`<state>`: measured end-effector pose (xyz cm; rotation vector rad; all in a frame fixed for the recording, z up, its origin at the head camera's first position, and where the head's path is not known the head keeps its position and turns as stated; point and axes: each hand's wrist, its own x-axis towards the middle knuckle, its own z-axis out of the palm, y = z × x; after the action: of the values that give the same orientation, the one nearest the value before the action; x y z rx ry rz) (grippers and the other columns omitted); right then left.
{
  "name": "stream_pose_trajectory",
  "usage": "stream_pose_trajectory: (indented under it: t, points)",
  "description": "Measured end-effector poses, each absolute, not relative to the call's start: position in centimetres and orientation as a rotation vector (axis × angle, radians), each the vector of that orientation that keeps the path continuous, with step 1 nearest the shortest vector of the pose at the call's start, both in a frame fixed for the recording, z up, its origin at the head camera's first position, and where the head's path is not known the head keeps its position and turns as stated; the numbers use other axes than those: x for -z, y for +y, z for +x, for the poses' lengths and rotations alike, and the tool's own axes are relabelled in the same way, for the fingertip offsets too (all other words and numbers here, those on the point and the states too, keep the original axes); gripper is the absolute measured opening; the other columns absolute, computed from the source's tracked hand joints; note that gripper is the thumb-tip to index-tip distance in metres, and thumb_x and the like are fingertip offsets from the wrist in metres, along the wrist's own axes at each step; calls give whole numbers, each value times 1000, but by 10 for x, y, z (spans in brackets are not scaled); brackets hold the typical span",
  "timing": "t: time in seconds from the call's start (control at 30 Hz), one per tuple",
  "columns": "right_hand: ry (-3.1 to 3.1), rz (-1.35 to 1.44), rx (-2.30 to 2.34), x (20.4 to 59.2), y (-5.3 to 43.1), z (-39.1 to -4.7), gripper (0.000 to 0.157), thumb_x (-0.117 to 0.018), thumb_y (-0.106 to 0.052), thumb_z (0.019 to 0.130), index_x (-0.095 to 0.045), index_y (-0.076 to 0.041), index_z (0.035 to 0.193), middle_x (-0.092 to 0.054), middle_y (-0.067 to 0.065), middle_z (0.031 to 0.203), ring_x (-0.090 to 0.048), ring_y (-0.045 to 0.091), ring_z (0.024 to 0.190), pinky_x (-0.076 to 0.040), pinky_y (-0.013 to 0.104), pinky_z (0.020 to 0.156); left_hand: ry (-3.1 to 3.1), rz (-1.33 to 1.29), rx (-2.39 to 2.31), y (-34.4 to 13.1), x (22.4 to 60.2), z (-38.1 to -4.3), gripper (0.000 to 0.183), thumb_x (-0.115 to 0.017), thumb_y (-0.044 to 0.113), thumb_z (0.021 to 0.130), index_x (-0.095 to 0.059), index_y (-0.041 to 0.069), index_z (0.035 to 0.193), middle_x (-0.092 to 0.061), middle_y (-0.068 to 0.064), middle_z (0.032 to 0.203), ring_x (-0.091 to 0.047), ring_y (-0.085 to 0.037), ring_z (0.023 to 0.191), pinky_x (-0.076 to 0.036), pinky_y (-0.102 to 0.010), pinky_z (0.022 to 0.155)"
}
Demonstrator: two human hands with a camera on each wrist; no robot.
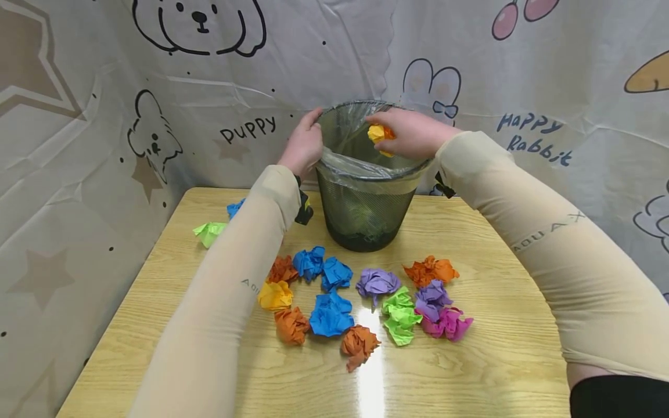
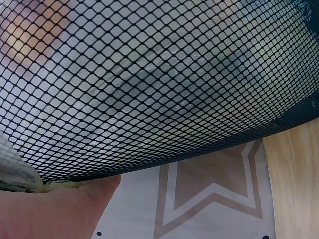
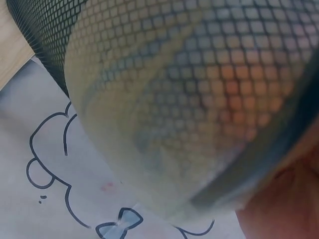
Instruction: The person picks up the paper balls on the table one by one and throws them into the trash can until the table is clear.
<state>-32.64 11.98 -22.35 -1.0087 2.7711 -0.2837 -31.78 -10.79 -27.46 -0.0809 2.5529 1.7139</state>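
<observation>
A black mesh wastebasket (image 1: 366, 215) with a clear plastic liner (image 1: 360, 165) stands at the back of the table. My left hand (image 1: 305, 142) grips its rim on the left side; in the left wrist view, part of that hand (image 2: 60, 209) shows beside the mesh (image 2: 164, 89). Inside the mouth, my right hand (image 1: 413, 132) holds crumpled yellow-orange paper (image 1: 380, 134) between thumb and fingers. Through the mesh, the right wrist view shows a blurred orange patch (image 3: 244, 99). Whether this is one ball or two pressed together, I cannot tell.
Several crumpled paper balls lie in front of the basket, among them blue (image 1: 331, 313), rust (image 1: 359, 346), green (image 1: 401, 316), purple (image 1: 377, 283) and magenta (image 1: 448, 323). Another green ball (image 1: 209, 233) lies far left. A printed curtain (image 1: 334, 52) hangs behind the wooden table (image 1: 444, 383).
</observation>
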Motion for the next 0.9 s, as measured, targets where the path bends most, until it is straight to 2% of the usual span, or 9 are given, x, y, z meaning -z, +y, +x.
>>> stream_pose_trajectory:
  t: [0.2,0.4,0.53,0.63,0.73,0.9]
  points:
    - [2755,-991,253,227,116,-328,63,-57,-21,106,-32,-3,160,-49,22,143,-48,33,124,-38,49,108,2548,-81,-1720,-108,274,-317,52,-22,24,114,-20,30,165,-14,9,170,-13,-9,153,-14,-30,123]
    - [2760,-967,248,228,115,-329,69,-59,-25,105,-27,-4,162,-44,22,151,-46,34,129,-35,49,112,2547,-91,-1722,-108,272,-317,52,-22,24,114,-20,31,165,-13,11,170,-12,-9,153,-14,-30,123]
    - [2753,-946,243,226,117,-329,74,-57,-34,106,-21,-6,164,-33,20,162,-35,36,145,-26,50,119,2557,-92,-1714,-108,273,-318,52,-23,24,114,-20,31,165,-14,11,170,-14,-8,153,-13,-30,123]
    - [2751,-932,226,225,119,-329,76,-53,-40,107,-17,-8,165,-24,17,167,-23,37,152,-20,51,122,2559,-87,-1713,-107,273,-318,52,-23,23,114,-20,30,165,-15,9,170,-23,-9,149,-19,-29,121]
    - [2756,-922,230,224,120,-328,75,-51,-40,107,-16,-9,165,-23,18,167,-22,37,152,-20,51,122,2559,-81,-1715,-107,273,-318,52,-22,23,114,-20,29,165,-15,8,170,-28,-12,145,-25,-29,117]
    - [2766,-930,233,222,120,-326,74,-52,-38,108,-16,-8,165,-23,17,167,-21,36,152,-19,50,122,2564,-69,-1728,-107,274,-318,52,-22,22,114,-21,28,165,-16,7,170,-22,-8,149,-19,-28,120]
